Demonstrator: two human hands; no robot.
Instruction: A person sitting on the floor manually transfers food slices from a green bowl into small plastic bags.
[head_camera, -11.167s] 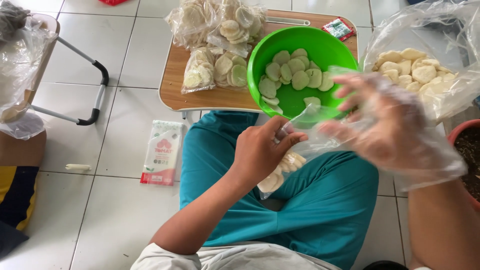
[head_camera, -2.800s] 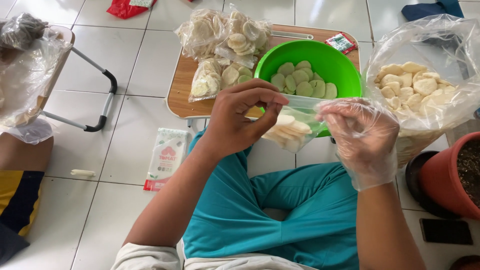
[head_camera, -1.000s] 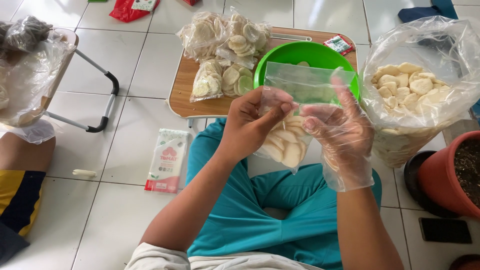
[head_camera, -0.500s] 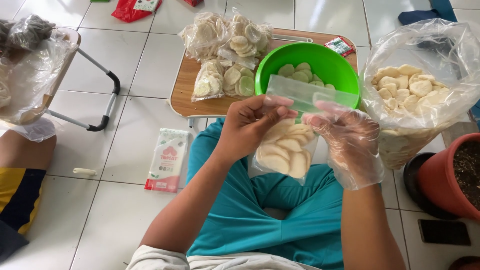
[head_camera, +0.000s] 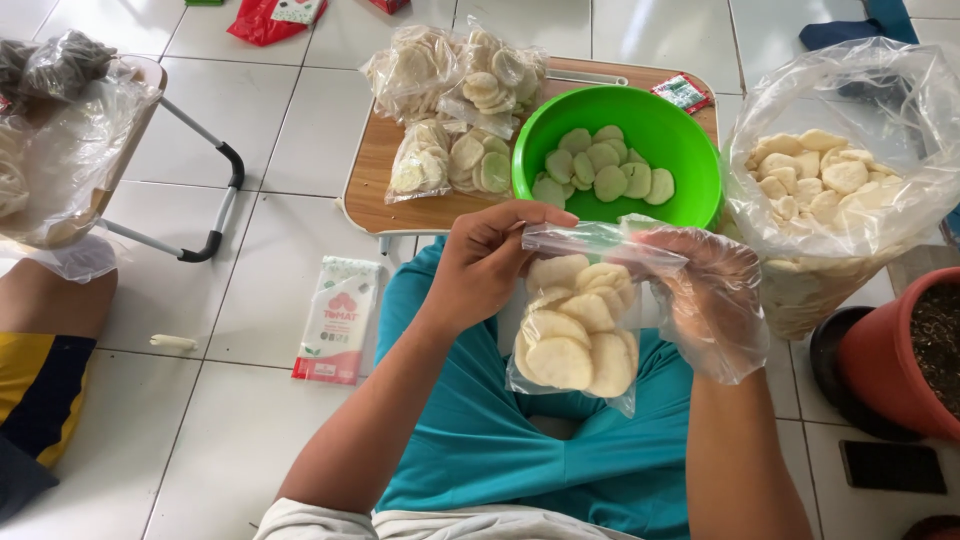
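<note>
My left hand, bare, and my right hand, in a thin clear plastic glove, both pinch the top edge of a small clear bag of pale round crackers. The bag hangs over my lap in teal trousers. Just beyond it a green bowl holding several crackers sits on a low wooden table. Several filled small bags lie on the table to the bowl's left.
A big clear sack of crackers stands at my right, with a terracotta pot and a dark phone beside it. A white-and-red packet lies on the tiled floor. Another person's leg and folding table are at left.
The bag has dropped from in front of the bowl toward my lap, and both hands now grip its folded top edge closer together.
</note>
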